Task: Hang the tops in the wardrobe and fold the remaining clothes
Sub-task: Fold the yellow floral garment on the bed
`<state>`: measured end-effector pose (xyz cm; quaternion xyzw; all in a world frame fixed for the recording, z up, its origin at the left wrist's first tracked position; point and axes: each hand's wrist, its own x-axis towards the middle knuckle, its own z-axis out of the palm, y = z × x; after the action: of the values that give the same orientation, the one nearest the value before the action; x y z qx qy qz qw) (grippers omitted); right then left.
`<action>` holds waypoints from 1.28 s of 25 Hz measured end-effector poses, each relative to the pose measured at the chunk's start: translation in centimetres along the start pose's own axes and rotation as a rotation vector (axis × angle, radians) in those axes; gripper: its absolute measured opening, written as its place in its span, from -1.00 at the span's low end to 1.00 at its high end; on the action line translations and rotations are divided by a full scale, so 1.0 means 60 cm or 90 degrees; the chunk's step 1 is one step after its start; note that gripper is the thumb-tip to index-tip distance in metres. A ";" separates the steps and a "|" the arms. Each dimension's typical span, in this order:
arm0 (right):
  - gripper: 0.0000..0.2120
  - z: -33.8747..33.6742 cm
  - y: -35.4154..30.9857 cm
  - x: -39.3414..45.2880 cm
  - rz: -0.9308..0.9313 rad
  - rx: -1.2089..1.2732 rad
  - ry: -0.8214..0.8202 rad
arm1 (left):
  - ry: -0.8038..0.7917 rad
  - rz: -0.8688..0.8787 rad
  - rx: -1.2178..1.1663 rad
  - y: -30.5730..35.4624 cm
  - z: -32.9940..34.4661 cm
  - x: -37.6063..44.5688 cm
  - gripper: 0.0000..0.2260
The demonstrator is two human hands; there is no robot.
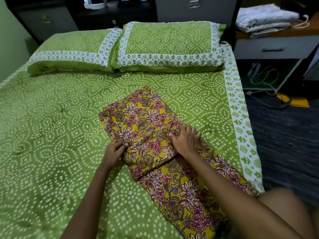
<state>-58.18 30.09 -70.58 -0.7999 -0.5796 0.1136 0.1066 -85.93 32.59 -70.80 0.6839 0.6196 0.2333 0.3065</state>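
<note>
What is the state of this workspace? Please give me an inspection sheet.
Surface: bed with green dotted sheet.
Job's things: yellow flowered garment, partly folded, lying flat on the bed.
Clutter: two pillows at the head end; folded cloth stack on the side table.
Grippers: left hand pinches the garment's edge; right hand presses flat on it.
Cables: wires under the side table.
Surroundings: dark floor, green wall.

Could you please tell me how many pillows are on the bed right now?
2: the left pillow and the right pillow lie side by side at the head of the bed. None seems hidden.
</note>
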 end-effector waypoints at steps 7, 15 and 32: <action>-0.77 -0.004 -0.006 0.028 -0.083 0.152 0.102 | -0.022 -0.042 -0.112 -0.009 -0.003 0.005 -0.86; -0.78 -0.007 0.007 0.049 -0.047 0.175 0.089 | 0.013 -0.005 -0.028 -0.027 0.021 -0.003 -0.98; -0.58 0.005 -0.084 -0.036 -0.303 0.296 0.077 | 0.232 0.068 -0.001 0.082 0.102 -0.056 -0.63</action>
<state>-63.50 29.58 -69.22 -0.6019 -0.7010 0.1673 0.3439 -78.58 28.24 -71.42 0.6623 0.6272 0.3696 0.1771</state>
